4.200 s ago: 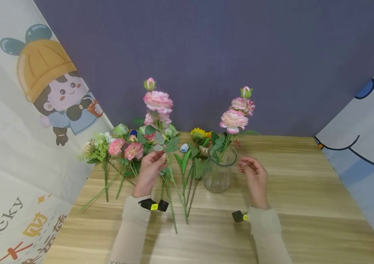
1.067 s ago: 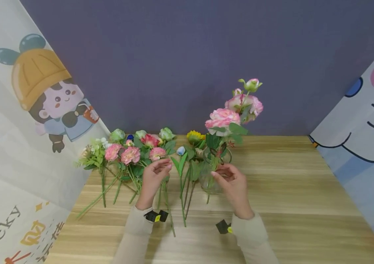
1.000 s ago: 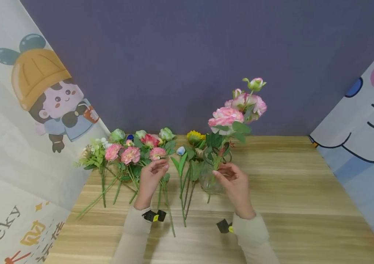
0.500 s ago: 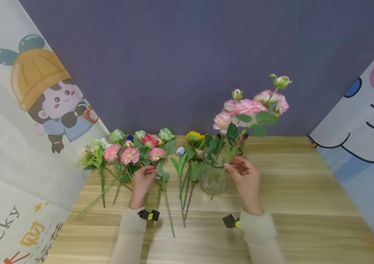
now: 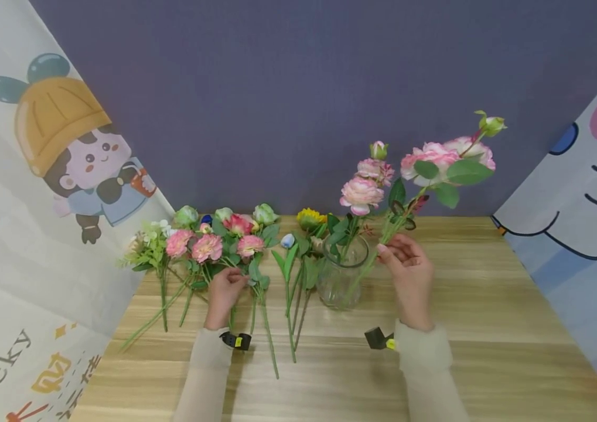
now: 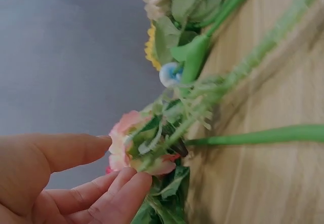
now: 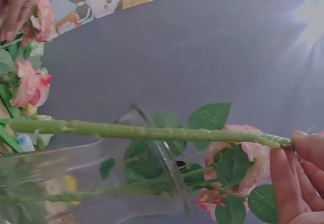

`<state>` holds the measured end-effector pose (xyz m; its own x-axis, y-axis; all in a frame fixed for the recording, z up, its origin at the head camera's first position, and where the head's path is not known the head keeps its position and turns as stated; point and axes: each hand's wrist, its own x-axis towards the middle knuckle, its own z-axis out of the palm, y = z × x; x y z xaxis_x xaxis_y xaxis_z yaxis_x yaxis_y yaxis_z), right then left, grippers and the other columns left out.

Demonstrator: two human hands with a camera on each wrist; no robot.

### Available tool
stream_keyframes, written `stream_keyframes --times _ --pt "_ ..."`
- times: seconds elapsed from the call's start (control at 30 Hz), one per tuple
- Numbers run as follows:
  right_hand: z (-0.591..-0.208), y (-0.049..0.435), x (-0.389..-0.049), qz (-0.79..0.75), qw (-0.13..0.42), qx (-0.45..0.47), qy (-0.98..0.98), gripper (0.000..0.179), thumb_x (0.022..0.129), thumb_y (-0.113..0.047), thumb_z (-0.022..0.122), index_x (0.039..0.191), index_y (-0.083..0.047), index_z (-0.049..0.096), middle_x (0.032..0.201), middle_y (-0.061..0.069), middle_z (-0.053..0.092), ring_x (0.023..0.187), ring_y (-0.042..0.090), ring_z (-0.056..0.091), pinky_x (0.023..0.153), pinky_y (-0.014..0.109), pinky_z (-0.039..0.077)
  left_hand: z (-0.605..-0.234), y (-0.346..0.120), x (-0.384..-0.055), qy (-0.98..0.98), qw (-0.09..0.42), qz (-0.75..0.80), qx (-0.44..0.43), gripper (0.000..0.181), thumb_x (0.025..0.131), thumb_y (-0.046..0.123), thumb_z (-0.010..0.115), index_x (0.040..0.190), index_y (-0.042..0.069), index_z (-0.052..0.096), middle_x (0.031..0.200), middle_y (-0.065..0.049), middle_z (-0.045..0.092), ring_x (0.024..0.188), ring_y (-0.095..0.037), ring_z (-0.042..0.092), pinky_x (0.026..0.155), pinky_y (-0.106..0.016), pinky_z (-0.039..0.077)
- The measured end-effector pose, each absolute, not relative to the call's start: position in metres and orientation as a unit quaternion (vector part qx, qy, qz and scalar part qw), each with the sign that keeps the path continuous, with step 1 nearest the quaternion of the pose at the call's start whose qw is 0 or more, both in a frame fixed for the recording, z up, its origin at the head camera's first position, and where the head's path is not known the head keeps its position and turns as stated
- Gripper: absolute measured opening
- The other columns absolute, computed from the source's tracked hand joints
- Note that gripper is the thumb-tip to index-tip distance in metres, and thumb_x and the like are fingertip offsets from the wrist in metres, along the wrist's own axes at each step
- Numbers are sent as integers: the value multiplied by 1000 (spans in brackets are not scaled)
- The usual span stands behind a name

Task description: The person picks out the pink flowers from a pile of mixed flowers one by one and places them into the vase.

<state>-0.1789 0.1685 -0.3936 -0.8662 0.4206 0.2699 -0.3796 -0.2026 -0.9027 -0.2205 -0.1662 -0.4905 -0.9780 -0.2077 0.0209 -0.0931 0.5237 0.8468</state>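
Observation:
My right hand pinches the green stem of a pink artificial peony between thumb and fingers. The spray leans to the right, and its stem passes in front of the glass vase. Inside that vase stands a similar pink peony. My left hand is low over the flowers on the left, close behind a pink flower and a leafy stem. In the left wrist view its thumb and fingers are apart, with the flower showing in the gap.
Several pink carnation-like flowers and a white-green sprig lie on the wooden table. A blue-white tulip and a sunflower lie left of the vase. A dark panel rises behind.
The peony spray passed from my left hand to my right, which has since moved right and up, tilting it rightward. My left hand has moved left and down to the lying flowers.

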Motion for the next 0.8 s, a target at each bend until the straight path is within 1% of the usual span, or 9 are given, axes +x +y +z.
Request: stream_keyframes --times 0.1,0.17,0.27,0.37,0.47,0.63,0.8 --pt "-390 171 -182 786 262 -16 -560 22 78 8 71 96 -3 64 85 4 66 71 11 64 62 21 55 -493 -168 -221 -875 53 -472 92 34 85 16 69 110 -7 64 89 -20 69 64 -19 61 51 -24 44" --pt "-388 173 -184 789 268 -15 -553 21 78 8 71 96 -2 65 84 5 65 70 12 64 62 22 55 -495 -169 -222 -875 49 -472 93 34 85 17 69 110 -6 64 90 -20 69 65 -20 61 52 -25 44" --pt "-385 174 -187 794 276 -14 -542 20 78 9 70 95 -2 65 84 6 65 69 12 64 61 22 55 -498 -170 -223 -871 40 -479 98 32 85 17 68 108 -6 65 90 -20 69 67 -24 63 53 -26 46" --pt "-381 176 -191 806 284 -11 -520 20 78 11 69 94 -1 65 83 7 65 68 13 64 60 22 55 -502 -170 -225 -857 21 -505 104 32 87 17 67 108 -8 63 89 -22 69 68 -31 66 54 -31 52" --pt "-377 179 -195 820 296 -3 -490 21 77 13 69 94 1 65 82 8 65 66 13 63 59 21 55 -506 -170 -227 -838 2 -535 110 34 89 16 66 110 -10 61 88 -24 68 67 -33 67 56 -35 55" --pt "-375 184 -202 837 310 14 -451 21 76 14 69 94 5 66 81 10 65 64 14 62 58 22 55 -510 -170 -229 -816 -14 -566 115 35 89 13 65 113 -12 58 88 -25 67 63 -26 66 56 -35 56" --pt "-374 187 -206 841 315 24 -439 21 75 15 70 94 7 66 81 12 65 64 15 62 58 23 55 -512 -171 -230 -797 -27 -592 118 37 90 11 63 117 -13 55 94 -26 66 65 -21 67 59 -33 57"
